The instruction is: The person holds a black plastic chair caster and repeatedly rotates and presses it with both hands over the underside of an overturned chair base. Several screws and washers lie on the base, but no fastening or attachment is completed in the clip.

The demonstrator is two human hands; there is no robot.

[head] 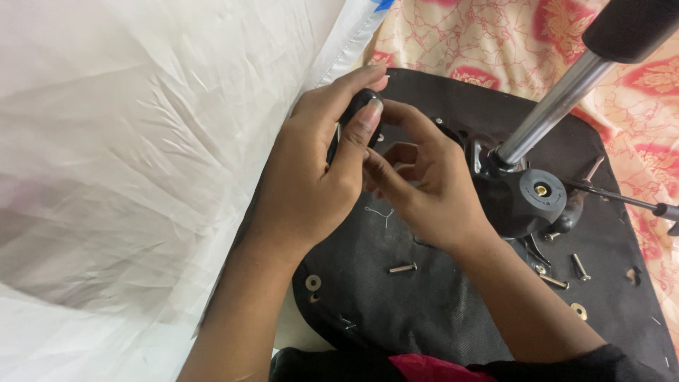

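Note:
My left hand (311,173) grips a small black rounded part (357,113), thumb pressed on its top. My right hand (424,184) meets it from the right, fingers curled against the same part. Both hover over the black fabric underside of a chair seat (410,297). What the right fingers pinch is hidden. A loose bolt (402,268) and a washer (312,282) lie on the seat below my hands.
A chrome gas-lift column (552,110) rises from a black mechanism with a round knob (541,191). A thin lever rod (622,199) sticks out right. More bolts (580,267) and a washer (578,310) lie nearby. White plastic sheeting (141,155) covers the left; floral cloth (495,35) lies behind.

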